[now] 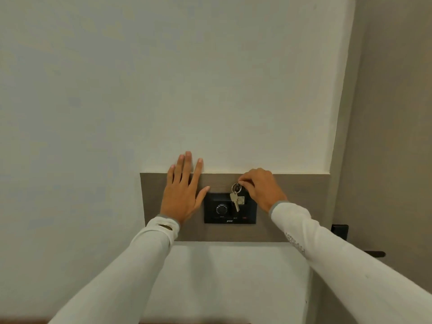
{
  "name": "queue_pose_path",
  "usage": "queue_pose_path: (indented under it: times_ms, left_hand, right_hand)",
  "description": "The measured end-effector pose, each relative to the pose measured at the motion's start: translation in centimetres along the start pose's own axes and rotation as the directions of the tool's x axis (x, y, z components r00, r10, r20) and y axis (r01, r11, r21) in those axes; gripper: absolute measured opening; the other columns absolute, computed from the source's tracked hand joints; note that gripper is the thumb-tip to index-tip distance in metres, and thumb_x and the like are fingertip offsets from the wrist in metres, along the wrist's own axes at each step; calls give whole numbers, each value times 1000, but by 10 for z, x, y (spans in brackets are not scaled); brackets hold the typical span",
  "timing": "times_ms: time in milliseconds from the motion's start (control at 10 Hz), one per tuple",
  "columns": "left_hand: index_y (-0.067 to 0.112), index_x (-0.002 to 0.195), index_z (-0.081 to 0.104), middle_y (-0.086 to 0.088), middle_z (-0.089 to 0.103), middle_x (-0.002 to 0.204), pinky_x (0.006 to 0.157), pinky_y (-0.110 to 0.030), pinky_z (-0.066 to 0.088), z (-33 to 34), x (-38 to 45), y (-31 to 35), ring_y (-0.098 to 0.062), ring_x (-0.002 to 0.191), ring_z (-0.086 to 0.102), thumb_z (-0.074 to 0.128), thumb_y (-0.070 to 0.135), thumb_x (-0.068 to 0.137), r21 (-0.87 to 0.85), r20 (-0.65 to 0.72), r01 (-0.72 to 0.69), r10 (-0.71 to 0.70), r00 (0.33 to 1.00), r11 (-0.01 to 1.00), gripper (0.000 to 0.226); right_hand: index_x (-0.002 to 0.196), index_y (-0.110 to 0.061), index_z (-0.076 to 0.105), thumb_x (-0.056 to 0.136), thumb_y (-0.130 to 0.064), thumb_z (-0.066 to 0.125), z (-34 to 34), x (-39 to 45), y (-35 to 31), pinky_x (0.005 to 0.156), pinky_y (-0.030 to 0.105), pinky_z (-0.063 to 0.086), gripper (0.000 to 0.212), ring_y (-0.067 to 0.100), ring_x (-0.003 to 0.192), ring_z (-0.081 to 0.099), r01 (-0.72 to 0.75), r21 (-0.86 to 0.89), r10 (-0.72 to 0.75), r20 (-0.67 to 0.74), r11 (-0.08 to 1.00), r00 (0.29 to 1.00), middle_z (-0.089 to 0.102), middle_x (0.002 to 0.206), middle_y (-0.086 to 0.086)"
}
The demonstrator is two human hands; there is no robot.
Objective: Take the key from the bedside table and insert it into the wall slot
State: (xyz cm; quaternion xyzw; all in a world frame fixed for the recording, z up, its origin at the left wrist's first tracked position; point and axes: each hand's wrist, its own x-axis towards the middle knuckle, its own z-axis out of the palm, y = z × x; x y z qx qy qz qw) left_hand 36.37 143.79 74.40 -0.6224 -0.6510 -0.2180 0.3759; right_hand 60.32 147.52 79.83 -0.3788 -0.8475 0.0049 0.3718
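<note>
**Key at the wall panel, right hand pinching the fob**

Landmark: black switch panel (230,208), set in a grey-brown wood strip (301,190) on the white wall.

- Right hand (260,189) sits at the panel's upper right corner, fingers curled and clamped on a dark fob at the key ring (236,187). Fob mostly hidden by the fingers (can't tell whether it's seated in the slot).
- Key (235,201) hangs from the ring, blade down, over the panel's upper right area, just right of the round dial (221,209).
- Left hand (183,191) lies flat on the wood strip left of the panel, fingers spread and released, holding nothing. Thumb tip touches or nearly touches the panel's top left corner; fingertips cross the strip's top edge onto white wall.
- Room: bare wall above and below the panel. Right of it, the strip runs to a wall corner, with a dark door handle (374,254) lower right.
</note>
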Motion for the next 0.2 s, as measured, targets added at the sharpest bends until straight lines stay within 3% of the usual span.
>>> queue_pose_path:
  times_ms: [200]
  left_hand:
    - [13, 167, 8, -24, 3, 175, 130, -60, 26, -21, -4, 5, -40, 163, 7, 15, 61, 102, -51, 45, 42, -40, 998, 998, 82]
  right_hand:
    - [115, -16, 64, 95, -32, 57, -1, -7, -4, 90, 40, 51, 26, 25, 106, 55, -32, -148, 19, -86, 989, 996, 63, 112, 6]
